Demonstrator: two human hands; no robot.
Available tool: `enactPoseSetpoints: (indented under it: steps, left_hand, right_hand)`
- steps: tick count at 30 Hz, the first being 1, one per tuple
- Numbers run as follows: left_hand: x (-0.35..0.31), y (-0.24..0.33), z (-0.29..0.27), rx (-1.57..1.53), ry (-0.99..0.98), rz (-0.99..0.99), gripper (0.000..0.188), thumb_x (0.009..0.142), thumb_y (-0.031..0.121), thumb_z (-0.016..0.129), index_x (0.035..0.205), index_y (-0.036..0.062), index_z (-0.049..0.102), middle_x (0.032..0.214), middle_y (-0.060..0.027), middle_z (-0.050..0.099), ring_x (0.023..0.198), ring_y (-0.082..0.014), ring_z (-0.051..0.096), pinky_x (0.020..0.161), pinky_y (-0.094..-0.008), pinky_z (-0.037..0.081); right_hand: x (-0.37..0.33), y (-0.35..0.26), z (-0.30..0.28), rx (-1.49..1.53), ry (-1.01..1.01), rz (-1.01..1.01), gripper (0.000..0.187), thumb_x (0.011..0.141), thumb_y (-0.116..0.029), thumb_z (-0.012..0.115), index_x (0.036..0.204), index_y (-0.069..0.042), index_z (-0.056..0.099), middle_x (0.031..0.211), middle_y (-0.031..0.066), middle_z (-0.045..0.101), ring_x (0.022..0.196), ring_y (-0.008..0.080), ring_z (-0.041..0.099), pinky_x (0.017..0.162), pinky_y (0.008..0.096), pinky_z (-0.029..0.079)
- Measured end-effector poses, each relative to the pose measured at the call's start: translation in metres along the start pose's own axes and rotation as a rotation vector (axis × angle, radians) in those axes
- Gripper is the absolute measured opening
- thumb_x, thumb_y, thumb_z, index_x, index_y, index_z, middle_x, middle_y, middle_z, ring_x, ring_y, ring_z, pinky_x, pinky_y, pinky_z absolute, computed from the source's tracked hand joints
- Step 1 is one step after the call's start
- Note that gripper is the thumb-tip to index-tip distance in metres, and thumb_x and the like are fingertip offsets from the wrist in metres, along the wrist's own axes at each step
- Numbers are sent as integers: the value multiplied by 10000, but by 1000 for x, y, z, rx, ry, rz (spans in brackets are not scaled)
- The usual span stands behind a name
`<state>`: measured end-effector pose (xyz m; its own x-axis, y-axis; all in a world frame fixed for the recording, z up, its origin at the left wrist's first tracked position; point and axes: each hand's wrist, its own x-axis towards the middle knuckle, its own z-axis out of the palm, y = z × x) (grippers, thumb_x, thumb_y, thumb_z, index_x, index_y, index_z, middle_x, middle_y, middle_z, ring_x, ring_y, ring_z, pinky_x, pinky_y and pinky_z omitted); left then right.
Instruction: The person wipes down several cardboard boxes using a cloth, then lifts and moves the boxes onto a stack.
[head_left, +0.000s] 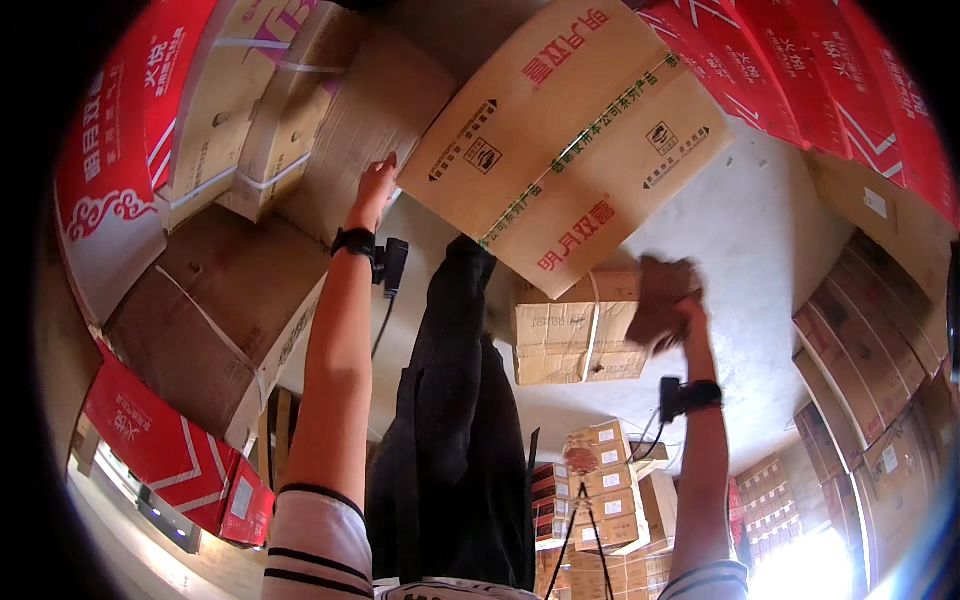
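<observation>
Filling the upper middle of the view, the big carton is seen from above, its closed face crossed by a strip of printed tape. Its left corner is met by the left hand, whose fingers are lightly bent; whether the edge is gripped or merely touched cannot be told. By the right hand, a brown cloth is held bunched in closed fingers, blurred, near the carton's lower right side.

The cloth is judged light and limp, easily held by any fold. The carton is judged stiff but dentable at its corners, with smooth sides; its weight cannot be judged. It would best be held low, at opposite edges, with the taped seam left unstrained.

Just below it, a smaller carton is bound by a white strap. Farther out, the floor is flanked by red boxes and brown stacks.
</observation>
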<state>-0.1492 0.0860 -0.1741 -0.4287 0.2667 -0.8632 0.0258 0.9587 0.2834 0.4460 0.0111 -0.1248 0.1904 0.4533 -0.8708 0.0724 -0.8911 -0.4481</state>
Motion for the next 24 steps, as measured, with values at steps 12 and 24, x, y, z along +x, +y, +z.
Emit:
enactPoseSetpoints:
  steps: [12, 24]
  left_hand:
    - [9, 6, 48, -1124, -463, -63, 404, 898, 357, 396, 1145, 65, 529, 1123, -51, 564, 1060, -211, 499, 904, -371, 368]
    - [35, -10, 43, -999, -460, 25, 361, 874, 314, 445, 1133, 83, 546, 1066, -54, 593, 993, -186, 544, 838, -329, 424]
  right_hand:
    - [93, -308, 104, 871, -76, -466, 558, 758, -307, 474, 1246, -45, 401, 1245, 144, 455, 1173, 317, 407, 1003, 469, 302]
    - [140, -316, 101, -202, 202, -479, 428, 739, -353, 545, 1008, -23, 593, 1045, 85, 571, 973, 199, 500, 840, 330, 359]
